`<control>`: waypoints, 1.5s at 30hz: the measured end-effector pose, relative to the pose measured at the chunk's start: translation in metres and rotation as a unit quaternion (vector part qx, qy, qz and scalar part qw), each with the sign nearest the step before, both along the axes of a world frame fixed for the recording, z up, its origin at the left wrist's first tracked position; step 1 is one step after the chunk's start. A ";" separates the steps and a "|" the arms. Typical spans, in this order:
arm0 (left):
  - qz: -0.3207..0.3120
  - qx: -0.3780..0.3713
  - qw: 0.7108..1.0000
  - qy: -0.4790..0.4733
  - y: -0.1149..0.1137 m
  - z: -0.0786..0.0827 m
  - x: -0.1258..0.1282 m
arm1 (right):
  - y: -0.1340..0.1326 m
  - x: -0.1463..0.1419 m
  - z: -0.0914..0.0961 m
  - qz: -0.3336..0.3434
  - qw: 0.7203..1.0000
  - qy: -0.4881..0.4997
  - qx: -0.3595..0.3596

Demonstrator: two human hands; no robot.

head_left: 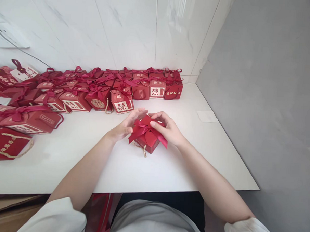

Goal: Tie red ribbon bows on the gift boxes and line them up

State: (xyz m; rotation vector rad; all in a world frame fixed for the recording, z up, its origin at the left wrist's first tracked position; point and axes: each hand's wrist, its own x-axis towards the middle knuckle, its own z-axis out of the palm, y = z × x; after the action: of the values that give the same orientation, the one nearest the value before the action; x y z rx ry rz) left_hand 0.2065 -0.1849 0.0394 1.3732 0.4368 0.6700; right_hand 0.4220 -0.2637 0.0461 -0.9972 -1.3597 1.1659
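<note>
A small red gift box (150,145) stands on the white table in front of me. A red ribbon (143,128) is tied in a bow across its folded top, and a twisted gold cord (144,150) hangs at its lower front. My right hand (168,127) curves round the box's right rear side, its thumb over the top near the bow. At the left side is my left hand (126,125), its fingers stretched out and loosely apart beside the ribbon; whether they touch the box is hard to tell. The rear of the box is hidden by the hands.
Rows of similar red boxes (99,100) with bows line the back and left of the white table (183,168). A white slip (207,116) lies at the right edge, by a grey panel (268,100). Cardboard (12,209) shows below the table at left.
</note>
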 end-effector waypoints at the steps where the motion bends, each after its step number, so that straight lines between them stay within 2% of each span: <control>1: -0.033 0.006 0.999 0.024 0.004 0.000 -0.004 | 0.002 0.004 0.000 0.004 1.000 0.022 -0.019; 5: -0.145 0.041 0.976 0.158 0.012 -0.002 -0.013 | 0.013 0.026 -0.004 0.035 0.995 0.040 -0.079; 7: -0.165 0.076 0.962 0.201 0.011 -0.003 -0.012 | 0.017 0.035 -0.008 0.063 0.993 0.039 -0.095; 9: -0.165 0.090 0.961 0.204 0.007 -0.005 -0.010 | 0.020 0.041 -0.014 0.091 0.991 0.032 -0.095; 11: -0.127 0.074 0.974 0.172 0.005 -0.010 -0.006 | 0.023 0.043 -0.020 0.098 0.991 0.035 -0.088; 14: 0.009 0.042 0.993 0.106 0.006 -0.021 -0.001 | 0.026 0.037 -0.029 0.057 0.994 0.074 -0.064; 17: 0.151 0.022 0.986 0.061 0.012 -0.031 0.006 | 0.028 0.029 -0.035 0.047 0.993 0.085 -0.061; 18: 0.181 0.019 0.982 0.054 0.013 -0.033 0.008 | 0.029 0.026 -0.037 0.053 0.993 0.074 -0.072; 20: 0.201 0.024 0.978 0.049 0.015 -0.037 0.011 | 0.029 0.022 -0.038 0.062 0.993 0.052 -0.088; 29: 0.139 0.051 0.989 0.011 0.016 -0.046 0.010 | 0.025 0.013 -0.043 0.052 0.997 0.013 -0.049; 45: 0.130 0.054 0.990 0.011 0.018 -0.050 0.010 | 0.023 0.013 -0.045 0.012 0.997 -0.073 -0.002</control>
State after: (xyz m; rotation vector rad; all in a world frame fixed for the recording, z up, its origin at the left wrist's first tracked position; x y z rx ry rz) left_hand 0.2169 -0.1664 -0.0110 1.4406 0.6109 0.9035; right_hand 0.4350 -0.2403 0.0015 -1.0888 -1.4876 1.1318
